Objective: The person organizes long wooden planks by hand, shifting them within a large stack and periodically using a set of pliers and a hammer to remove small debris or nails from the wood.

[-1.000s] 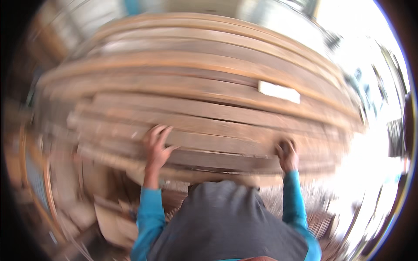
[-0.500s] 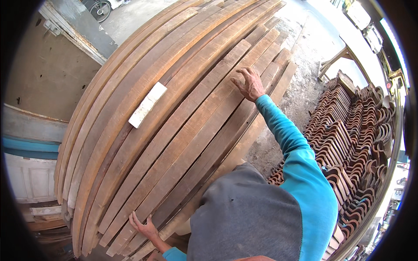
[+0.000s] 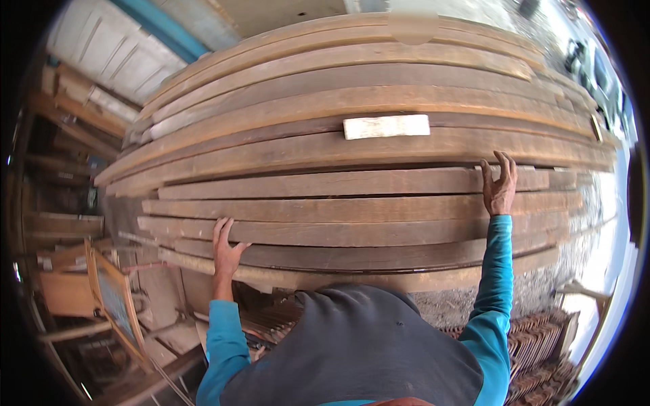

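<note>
stack of long brown planks (image 3: 352, 183) fills the view, lying crosswise now and running left to right; half a second ago the same boards ran diagonally up toward the top right, so the head has swung round to face the pile square on.

the boards lie flat one on another, edges stepped, the lower ones shorter at the right end. a pale short block (image 3: 386, 126) sits on the face of one upper plank, near the middle. it was there in the earlier view too.

left hand (image 3: 224, 249) is laid open, fingers spread, palm flat on one of the lower planks at its left part. earlier it was down at the bottom edge of the pile, so it has come up a board or so. nothing gripped.

right hand (image 3: 500, 186) is also open, fingers splayed, pressing on a plank higher up toward the right end. arm in a blue sleeve reaches well out. no grasp here either.

judgement: both palms press on the pile, well apart and not on the same plank; reads as steadying or feeling along the stack, no lift begun.

lower right: rows of dark roof tiles (image 3: 542, 338). lower left: a framed panel (image 3: 115, 298) leaning among timber scraps.
</note>
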Motion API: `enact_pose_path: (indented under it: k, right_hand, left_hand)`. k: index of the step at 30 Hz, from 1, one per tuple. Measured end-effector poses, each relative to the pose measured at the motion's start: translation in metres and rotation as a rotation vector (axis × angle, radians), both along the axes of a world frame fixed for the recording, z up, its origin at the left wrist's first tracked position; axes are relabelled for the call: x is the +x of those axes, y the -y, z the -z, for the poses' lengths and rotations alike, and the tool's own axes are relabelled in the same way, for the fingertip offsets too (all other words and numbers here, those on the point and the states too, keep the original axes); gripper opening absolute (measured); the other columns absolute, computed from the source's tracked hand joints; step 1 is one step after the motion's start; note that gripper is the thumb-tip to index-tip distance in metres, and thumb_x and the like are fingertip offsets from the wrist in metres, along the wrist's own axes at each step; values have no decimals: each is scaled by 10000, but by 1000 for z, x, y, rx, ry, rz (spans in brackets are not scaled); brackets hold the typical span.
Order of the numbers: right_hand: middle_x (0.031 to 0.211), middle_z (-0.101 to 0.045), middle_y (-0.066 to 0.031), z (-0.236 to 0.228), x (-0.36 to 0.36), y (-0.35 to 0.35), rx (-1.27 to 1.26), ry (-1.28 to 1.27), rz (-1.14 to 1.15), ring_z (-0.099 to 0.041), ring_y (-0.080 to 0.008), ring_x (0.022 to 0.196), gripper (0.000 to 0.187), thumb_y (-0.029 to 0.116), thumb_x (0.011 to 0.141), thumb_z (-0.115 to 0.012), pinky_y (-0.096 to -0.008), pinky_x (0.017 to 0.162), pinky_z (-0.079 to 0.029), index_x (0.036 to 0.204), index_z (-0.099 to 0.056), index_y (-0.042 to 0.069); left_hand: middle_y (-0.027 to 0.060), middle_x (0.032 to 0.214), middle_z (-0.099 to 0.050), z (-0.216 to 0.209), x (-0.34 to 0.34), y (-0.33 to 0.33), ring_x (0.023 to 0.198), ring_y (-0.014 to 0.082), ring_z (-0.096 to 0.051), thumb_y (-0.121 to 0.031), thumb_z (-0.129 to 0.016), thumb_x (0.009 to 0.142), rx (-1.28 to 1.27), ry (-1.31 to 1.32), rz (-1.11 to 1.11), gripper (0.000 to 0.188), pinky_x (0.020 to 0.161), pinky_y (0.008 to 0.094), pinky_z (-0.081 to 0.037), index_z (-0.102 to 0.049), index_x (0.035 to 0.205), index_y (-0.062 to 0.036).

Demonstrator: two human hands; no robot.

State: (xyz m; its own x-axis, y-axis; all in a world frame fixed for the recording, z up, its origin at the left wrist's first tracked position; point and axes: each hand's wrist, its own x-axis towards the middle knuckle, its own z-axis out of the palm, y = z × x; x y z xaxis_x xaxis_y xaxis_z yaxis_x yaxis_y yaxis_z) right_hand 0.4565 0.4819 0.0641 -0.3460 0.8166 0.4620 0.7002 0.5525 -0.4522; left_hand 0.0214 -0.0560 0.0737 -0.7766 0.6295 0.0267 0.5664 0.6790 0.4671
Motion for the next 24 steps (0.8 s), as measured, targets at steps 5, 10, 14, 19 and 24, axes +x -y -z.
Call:
enact_pose_path:
  k: [5,10,14,19,24]
  right_hand:
    - [1393,-591,-179,-29,-99,-32,56,57,-228,-549,-401,1303,502,236,921,-773,-493,1086,-457,1373,-616,85]
    - [1442,-562,-198,-46,-180,-80,63,190,-286,-543,-420,1315,538,261,920,-773,-493,1086,-461,1400,-598,93]
    - [1477,-535,-217,-62,-245,-104,70,276,-445,-532,-431,1329,579,340,939,-748,-499,1100,-456,1427,-573,82]
    - [1577,-456,-202,-75,-352,-107,-3,552,-424,-450,-409,1436,738,604,949,-653,-513,1178,-409,1475,-552,96]
    - [1427,-600,-261,-67,-399,-116,-228,646,-548,-520,-407,1391,1125,864,738,-664,-526,1196,-364,1501,-519,51]
  left_hand:
    - [98,1539,-466,-9,-3,8,1479,336,-394,-35,-900,670,16,8,-56,823,1202,445,-388,-577,1425,-93]
    - [75,1519,-489,-7,-1,10,1491,323,-383,-79,-935,644,20,2,-33,842,1198,454,-401,-599,1415,-123]
    - [95,1511,-493,4,-4,3,1473,343,-400,-43,-936,613,92,-19,-6,839,1193,483,-388,-616,1387,-105]
    - [104,1518,-480,9,3,9,1461,366,-403,-5,-924,594,65,-5,-41,882,1200,497,-354,-587,1406,-81]
    - [131,1511,-475,1,5,2,1465,387,-395,98,-841,600,29,9,-42,865,1195,522,-344,-571,1408,-53]
